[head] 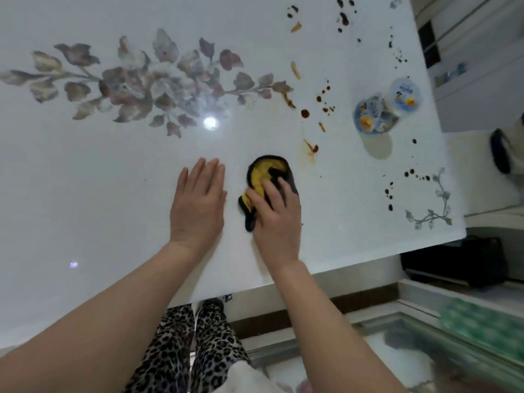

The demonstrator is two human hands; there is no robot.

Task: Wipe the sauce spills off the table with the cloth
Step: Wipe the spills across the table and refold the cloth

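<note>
A crumpled yellow and black cloth (265,173) lies on the glossy white table (113,180) near its front edge. My right hand (276,217) presses down on the cloth with fingers spread over it. My left hand (198,202) rests flat and open on the table just left of the cloth. Brown sauce spills (310,148) streak the surface right of the cloth. More dark drops (304,113) dot the table farther back, and further dark sauce drops (390,194) sit near the right edge.
Two small printed cups (374,114) stand among the spills at the right. A grey flower print (158,83) covers the table's middle. The table's right edge runs past a white cabinet (476,80). A black object (453,259) sits on the floor below the corner.
</note>
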